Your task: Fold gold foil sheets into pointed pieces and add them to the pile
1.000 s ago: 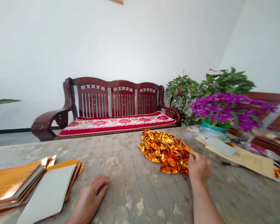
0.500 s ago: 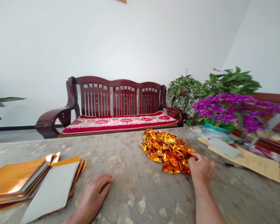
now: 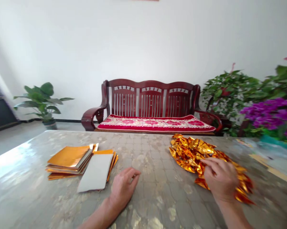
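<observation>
My left hand point(image 3: 124, 184) rests on the table with its fingers loosely bent and the thumb a little apart. Nothing shows in it. Just left of it lies a stack of paper sheets point(image 3: 95, 173), pale side up, with orange-gold edges. Beside that stack is a thicker one of shiny gold foil paper point(image 3: 69, 156). My right hand point(image 3: 221, 178) lies over a heap of folded gold foil pieces point(image 3: 188, 152). Its fingers stretch leftward onto the heap, touching it, with the thumb apart below. The hand hides part of the heap, and no piece is visibly gripped.
The patterned tabletop point(image 3: 155, 187) spans the front. Clear plastic and a tan sheet point(image 3: 277, 171) lie at the right, near purple flowers point(image 3: 272, 111). Behind the table stands a wooden bench point(image 3: 150, 98) with a red floral cushion. A potted plant point(image 3: 44, 101) stands at left.
The view has turned left, shifting everything rightward. My right hand has moved from the heap's right edge onto it, and foil pieces now show right of the hand. My left hand stays by the stacks.
</observation>
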`<state>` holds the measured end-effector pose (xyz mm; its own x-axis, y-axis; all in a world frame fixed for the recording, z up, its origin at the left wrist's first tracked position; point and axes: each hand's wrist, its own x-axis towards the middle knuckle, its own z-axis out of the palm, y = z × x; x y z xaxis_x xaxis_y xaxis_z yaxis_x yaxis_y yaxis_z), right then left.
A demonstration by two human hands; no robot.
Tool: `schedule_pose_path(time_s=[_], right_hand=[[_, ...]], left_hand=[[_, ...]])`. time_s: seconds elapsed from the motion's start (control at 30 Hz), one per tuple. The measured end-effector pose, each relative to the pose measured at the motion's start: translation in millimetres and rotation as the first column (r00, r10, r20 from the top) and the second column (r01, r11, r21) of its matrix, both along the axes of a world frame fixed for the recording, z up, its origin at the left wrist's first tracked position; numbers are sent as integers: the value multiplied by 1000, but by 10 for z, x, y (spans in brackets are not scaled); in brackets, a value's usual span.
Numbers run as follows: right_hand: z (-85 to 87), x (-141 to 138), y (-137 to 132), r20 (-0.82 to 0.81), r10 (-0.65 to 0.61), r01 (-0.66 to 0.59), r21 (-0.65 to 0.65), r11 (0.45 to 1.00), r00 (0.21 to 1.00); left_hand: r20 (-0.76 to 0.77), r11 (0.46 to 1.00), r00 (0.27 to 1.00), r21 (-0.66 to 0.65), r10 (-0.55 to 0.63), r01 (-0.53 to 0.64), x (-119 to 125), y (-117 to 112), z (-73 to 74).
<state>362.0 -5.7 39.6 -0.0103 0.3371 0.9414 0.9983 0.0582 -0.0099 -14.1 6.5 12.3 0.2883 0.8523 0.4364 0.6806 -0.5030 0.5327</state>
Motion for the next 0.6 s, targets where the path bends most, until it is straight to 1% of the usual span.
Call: schedule_pose_path(time_s=[0.03,0.07,0.13,0.17,0.23,0.3,0.33,0.4,0.47,0.53,0.6], right_hand=[[-16,-167,33,39,112,-110,-45,993,993],[-39,-335,57,67,222,-215,-95,972,973],[-98,-640,86,72,387,-364,-217,906,919],[-130,-759,93,71,453,-422,-260,868,889],[-190,-912,104,57,533,-486,-336,807,844],[-240,-958,116,40,561,-507,-380,774,827],[-260,-954,123,33,564,-509,-390,767,825],[-292,-929,136,22,562,-509,-395,765,827],[-310,-914,142,9,557,-509,-394,765,831],[-315,-925,140,-7,559,-513,-406,756,829],[-314,-948,134,-20,566,-521,-420,743,824]], left_hand=[[-7,1000,1000,4,30,-30,-7,9,58],[-32,999,998,6,50,-49,-23,23,126],[-125,995,987,-20,96,-100,-92,63,292],[-173,988,976,-46,134,-144,-151,88,385],[-255,961,941,-100,225,-257,-321,145,568],[-346,936,901,-134,262,-324,-548,205,710],[-394,919,874,-149,284,-366,-671,236,754],[-453,908,841,-140,295,-394,-907,296,784],[-502,882,810,-176,302,-438,-1094,354,748],[-555,851,770,-193,315,-488,-1210,402,679],[-584,831,748,-211,315,-515,-1259,435,613]])
